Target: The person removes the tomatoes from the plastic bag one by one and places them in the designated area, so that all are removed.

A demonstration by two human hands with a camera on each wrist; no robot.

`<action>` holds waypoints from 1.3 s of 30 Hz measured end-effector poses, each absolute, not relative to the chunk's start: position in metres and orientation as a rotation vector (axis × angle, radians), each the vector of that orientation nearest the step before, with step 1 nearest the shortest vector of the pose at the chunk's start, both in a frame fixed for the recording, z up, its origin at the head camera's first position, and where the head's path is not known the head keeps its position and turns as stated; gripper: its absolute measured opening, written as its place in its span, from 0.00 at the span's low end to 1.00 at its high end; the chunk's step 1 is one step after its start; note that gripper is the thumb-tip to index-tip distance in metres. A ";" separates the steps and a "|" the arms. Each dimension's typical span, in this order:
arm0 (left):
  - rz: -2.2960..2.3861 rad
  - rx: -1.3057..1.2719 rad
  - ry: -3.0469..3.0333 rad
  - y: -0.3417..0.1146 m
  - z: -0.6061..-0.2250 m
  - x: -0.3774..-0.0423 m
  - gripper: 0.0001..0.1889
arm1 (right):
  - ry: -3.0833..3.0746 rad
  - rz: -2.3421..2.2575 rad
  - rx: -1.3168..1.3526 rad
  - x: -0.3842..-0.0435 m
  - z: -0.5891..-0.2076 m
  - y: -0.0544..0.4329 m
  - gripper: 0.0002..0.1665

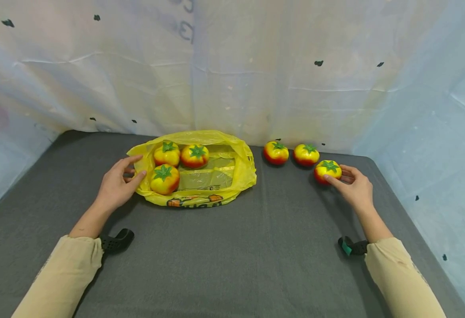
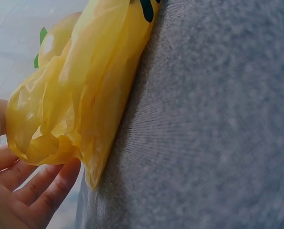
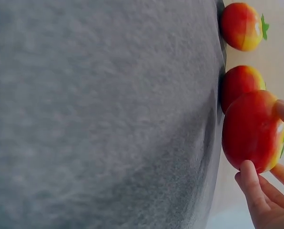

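A yellow plastic bag (image 1: 245, 176) lies with its mouth spread wide, and three toy tomatoes sit inside at its left: a back one (image 1: 166, 154), a middle one (image 1: 194, 157) and a front one (image 1: 164, 180). My left hand (image 1: 119, 182) holds the bag's left rim, its thumb and fingers around the crumpled edge (image 2: 42, 143). Over at the right, my right hand (image 1: 355, 187) grips a red-and-yellow toy tomato (image 1: 327, 171) with a green leafy top, thumb on one side and fingers on the other. In the right wrist view this tomato (image 3: 251, 131) overlaps another behind it.
Two more toy tomatoes, one (image 1: 276, 153) near the bag and one (image 1: 306, 155) farther right, stand along the back edge of the dark grey table (image 1: 224, 256). Pale plastic sheeting (image 1: 236, 75) hangs behind and at both sides.
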State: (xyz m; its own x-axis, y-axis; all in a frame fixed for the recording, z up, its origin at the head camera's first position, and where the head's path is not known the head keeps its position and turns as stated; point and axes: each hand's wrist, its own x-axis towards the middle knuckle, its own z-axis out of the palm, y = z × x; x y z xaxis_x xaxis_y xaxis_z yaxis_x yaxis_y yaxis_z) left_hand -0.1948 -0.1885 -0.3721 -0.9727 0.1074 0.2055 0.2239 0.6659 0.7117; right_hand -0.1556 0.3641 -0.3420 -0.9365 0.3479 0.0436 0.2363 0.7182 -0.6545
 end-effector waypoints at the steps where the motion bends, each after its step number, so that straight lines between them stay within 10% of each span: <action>1: -1.197 -0.270 -2.735 -0.189 -0.372 -0.195 0.27 | -2.756 1.018 -0.492 -0.157 -0.342 0.365 0.49; 39: -1.177 -0.266 -2.755 -0.189 -0.374 -0.196 0.26 | -2.657 1.074 -0.815 -0.207 -0.350 0.390 0.50</action>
